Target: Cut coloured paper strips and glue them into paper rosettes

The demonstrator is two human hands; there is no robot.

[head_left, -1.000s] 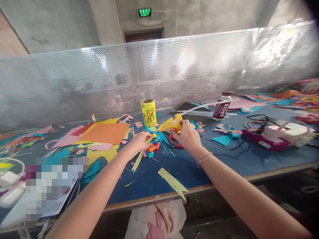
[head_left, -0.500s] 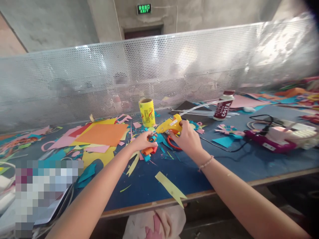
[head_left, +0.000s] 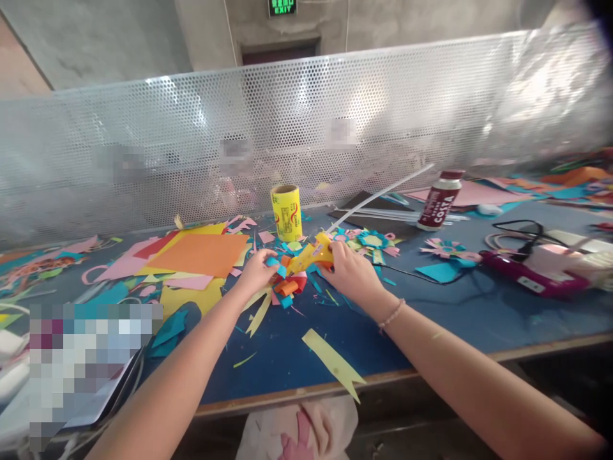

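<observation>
My right hand [head_left: 354, 271] is wrapped round a yellow hot glue gun [head_left: 309, 253], its nozzle tilted down to the left. A long clear glue stick [head_left: 380, 195] juts up from its back end. My left hand [head_left: 258, 273] pinches a small blue paper piece [head_left: 274, 263] close by the nozzle. Orange and red paper curls [head_left: 288, 287] lie just below, between the hands; whether the nozzle touches them I cannot tell. Behind the gun rest blue and pink paper flowers [head_left: 373, 239].
A yellow tape roll [head_left: 287, 214] stands behind my hands. Coloured paper sheets [head_left: 204, 255] lie to the left, near a pixelated area. At right are a Costa bottle [head_left: 439, 201], a pink paper flower [head_left: 447, 246] and a purple power strip [head_left: 531, 275]. A perforated metal screen [head_left: 182, 153] backs the table.
The glue gun has tipped further down and slightly left, and its glue stick now points up more steeply. My left hand has shifted slightly left, with the blue paper more visible.
</observation>
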